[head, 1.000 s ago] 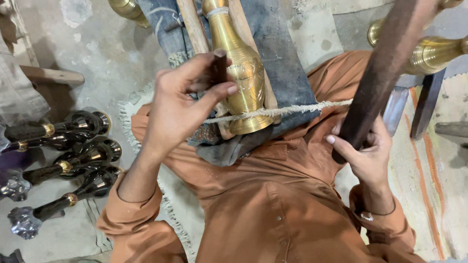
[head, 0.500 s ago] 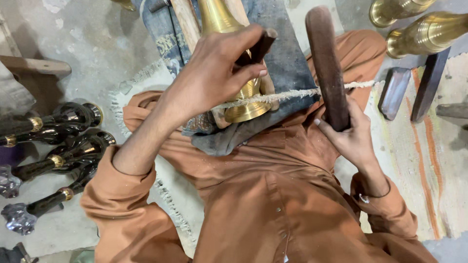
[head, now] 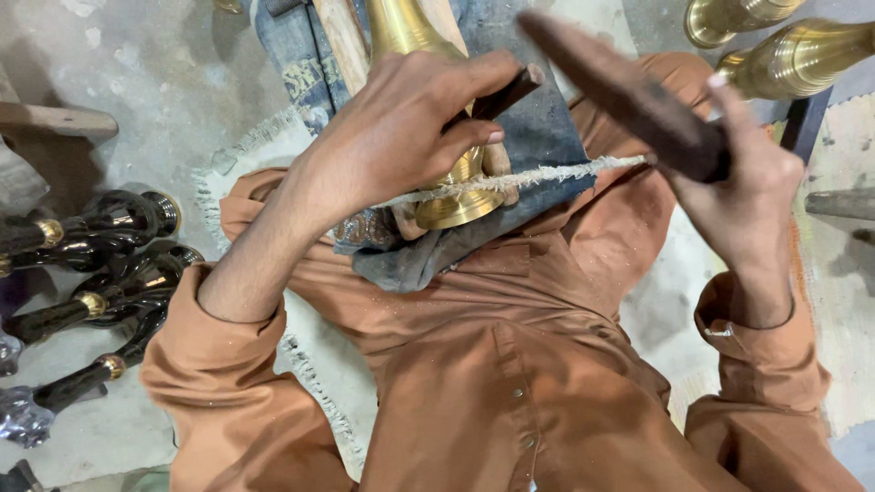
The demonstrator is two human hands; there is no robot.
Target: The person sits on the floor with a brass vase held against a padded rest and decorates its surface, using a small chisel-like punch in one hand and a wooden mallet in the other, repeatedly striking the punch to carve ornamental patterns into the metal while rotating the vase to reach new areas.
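A brass trumpet-shaped piece [head: 458, 208] lies on a blue denim cloth [head: 540, 137] across my lap, its flared end toward me. My left hand [head: 396, 137] covers its neck and grips a short dark tool [head: 512, 89] pressed against it. A frayed white cord [head: 556, 172] runs around the brass piece and off to the right. My right hand [head: 743, 187] is shut on a long dark wooden stick [head: 624, 91], which slants up to the left above the cloth; the cord leads to it.
Several black pieces with brass rings [head: 100, 273] lie on the concrete floor at the left. Two more brass pieces [head: 797, 55] lie at the top right. A wooden block [head: 55, 120] sits at the far left; a woven mat [head: 848, 301] lies at the right.
My right hand has swung the dark stick from near upright to a slant toward the left. My left hand has closed over the brass neck with the dark tool.
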